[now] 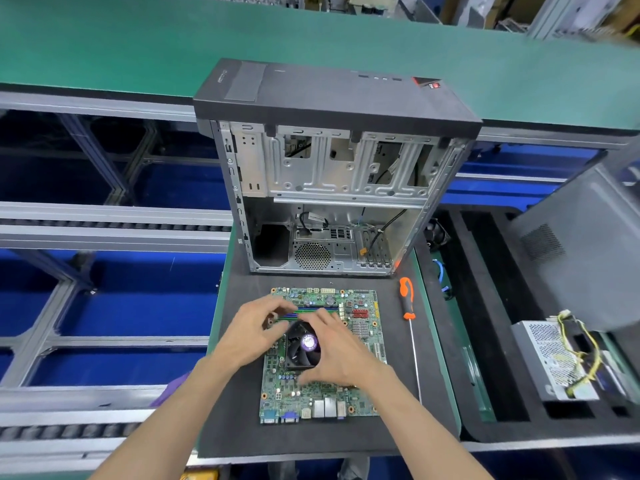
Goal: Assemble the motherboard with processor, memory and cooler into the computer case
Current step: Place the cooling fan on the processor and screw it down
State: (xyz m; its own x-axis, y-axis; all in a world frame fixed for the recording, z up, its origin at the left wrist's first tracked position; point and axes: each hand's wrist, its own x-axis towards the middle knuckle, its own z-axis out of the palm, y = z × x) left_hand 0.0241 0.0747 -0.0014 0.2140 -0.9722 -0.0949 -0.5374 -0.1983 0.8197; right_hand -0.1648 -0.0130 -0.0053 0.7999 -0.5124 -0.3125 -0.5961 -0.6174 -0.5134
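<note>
Single head-worn wide-angle view, looking forward and down; close above bench [311, 441]

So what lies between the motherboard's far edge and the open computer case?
Head view: only bare dark mat between motherboard and computer case, save a tiny speck, perhaps a screw.

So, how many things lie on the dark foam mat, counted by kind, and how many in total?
Computer case: 1
Motherboard, with cooler fan and memory sticks on it: 1
Orange-handled screwdriver: 1
Total: 3 on the mat.
</note>
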